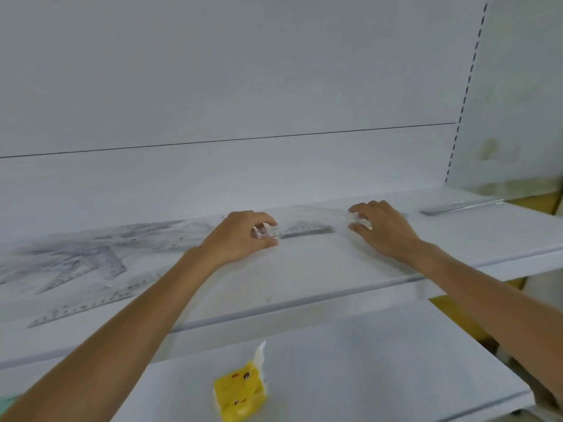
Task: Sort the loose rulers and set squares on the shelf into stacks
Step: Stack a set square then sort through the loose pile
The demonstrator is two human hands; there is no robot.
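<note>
On the white shelf (304, 269), my left hand (243, 236) pinches the near end of a clear ruler (307, 231) that lies flat and runs to the right. My right hand (380, 226) has its fingers curled on the edge of a faint clear set square (320, 211) near the back of the shelf. Several loose clear set squares (79, 260) lie jumbled at the left, with a long ruler (82, 309) in front of them. A stack of rulers (460, 206) lies at the far right.
A yellow tissue pack (240, 391) sits on the lower shelf (365, 360). The white back panel (243, 86) rises behind the shelf, and a slotted upright (466, 86) closes the right side.
</note>
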